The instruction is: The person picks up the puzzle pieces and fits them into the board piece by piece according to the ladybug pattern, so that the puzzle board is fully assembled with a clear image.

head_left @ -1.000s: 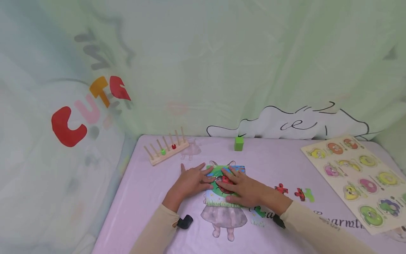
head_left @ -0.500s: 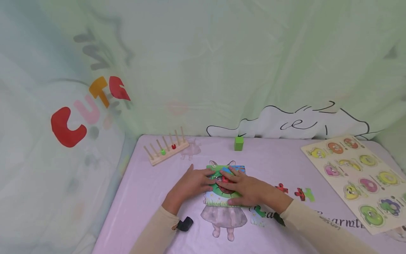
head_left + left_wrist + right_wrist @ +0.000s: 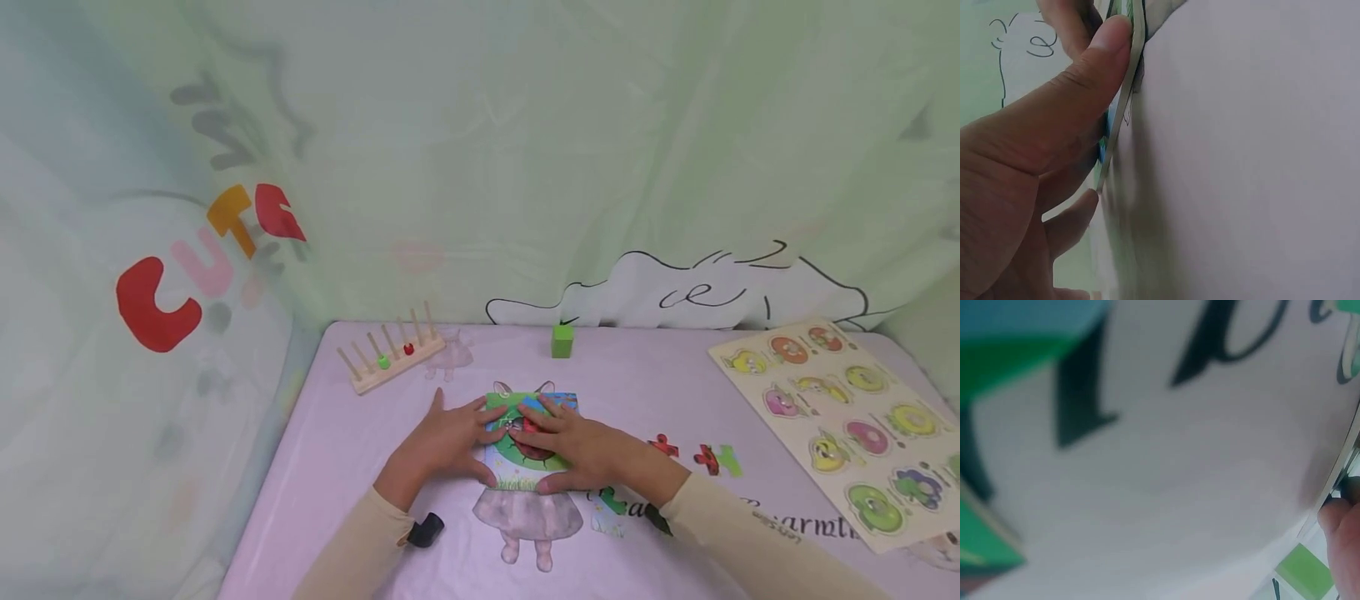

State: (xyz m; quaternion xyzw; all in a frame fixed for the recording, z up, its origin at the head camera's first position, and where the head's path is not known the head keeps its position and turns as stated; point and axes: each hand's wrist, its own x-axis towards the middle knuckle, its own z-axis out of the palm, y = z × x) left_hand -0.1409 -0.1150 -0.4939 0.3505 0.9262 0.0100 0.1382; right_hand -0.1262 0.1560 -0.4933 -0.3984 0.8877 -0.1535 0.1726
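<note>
Green ladybird puzzle point(image 3: 517, 455), beneath both hands. Left hand point(image 3: 442, 442): fingers spread, resting on its left side. Right hand point(image 3: 583, 448): likewise spread, on its right. Red-green piece point(image 3: 717, 460): right of right hand.

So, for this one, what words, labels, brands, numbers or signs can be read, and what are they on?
"CUT", plus a red, distorted letter, perhaps E: left backdrop.
Grey lettering above it: unreadable.
"arm", inside a longer word with unclear ends: lilac tablecloth; its other black letters are covered, cut off or blurred.
Right sleeve: print too small.
Fruit puzzle board: marks too small.
Ladybug puzzle: none readable on the part showing.
</note>
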